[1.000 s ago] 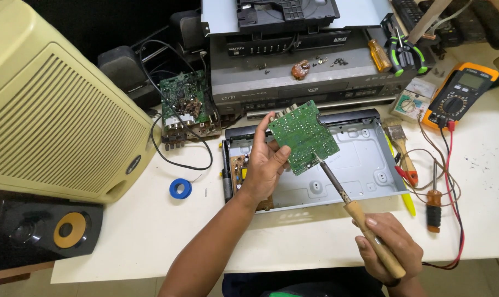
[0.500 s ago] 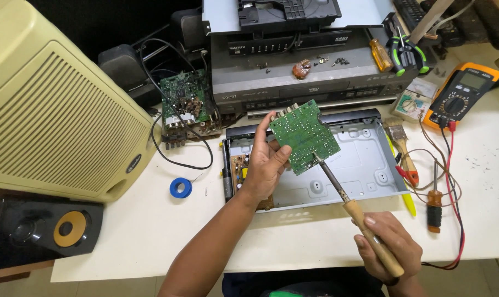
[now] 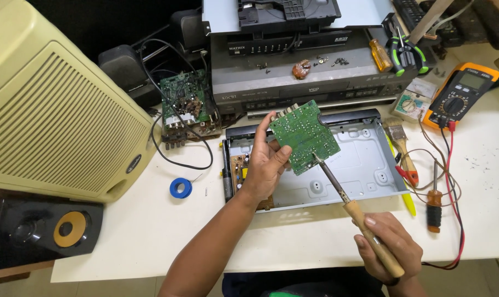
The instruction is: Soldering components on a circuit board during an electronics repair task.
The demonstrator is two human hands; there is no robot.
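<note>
Nearest, at 5 o'clock: right hand (image 3: 389, 247), fingers wrapped tight round the wooden handle of a soldering iron (image 3: 348, 201). Points the thin metal tip up toward 11 o'clock. Touches the low edge of a green circuit board (image 3: 304, 135) with that tip.

In the middle: left hand (image 3: 266, 162), fingers spread and curled round the left side of the green circuit board. Holds it up in the air, tilted, just above an open grey metal case (image 3: 365, 159).

Not much changed from a moment ago. Same grips on both hands. Board turned only a tiny bit, tip kept at the same low edge. Looks like slow, careful work on one small spot.

On the white table (image 3: 150, 231): a blue tape roll (image 3: 181, 188) at 9 o'clock of the left hand. A red-handled screwdriver (image 3: 434, 209) and a small brush (image 3: 402, 148) at 3 o'clock. At 8 o'clock, a black speaker (image 3: 51, 231) with a yellow ring.

Farther off: a big cream speaker box (image 3: 57, 110) at 10 o'clock. Another green board (image 3: 182, 104) with wires at 11 o'clock. Stacked black and grey players (image 3: 304, 71) at 12 o'clock. Green-handled pliers (image 3: 406, 55) at 1 o'clock and an orange meter (image 3: 461, 93) at 2 o'clock. Dark room behind.
</note>
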